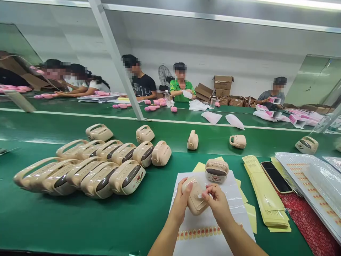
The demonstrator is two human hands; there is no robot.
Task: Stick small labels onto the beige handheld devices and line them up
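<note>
My left hand (181, 199) is wrapped round a beige handled device (195, 204), which looks like a small portable speaker, held tilted above a white sheet (183, 222). Thumb and finger of my right hand (214, 199) pinch a small whitish sticker (200, 196) against its flat face. Just beyond my hands another beige device (216, 170), with a printed picture on its front, stands on the sheet. A row of small oval stickers (198, 233) in orange and yellow crosses the sheet beneath my wrists.
Beige devices (128, 177) stand in rows on the left, with several more (238, 141) along the belt (170, 137). To the right lie yellow label strips (263, 195), a phone (276, 177), sticker sheets (317, 188) and red bubble wrap (309, 220). Co-workers (182, 85) sit opposite.
</note>
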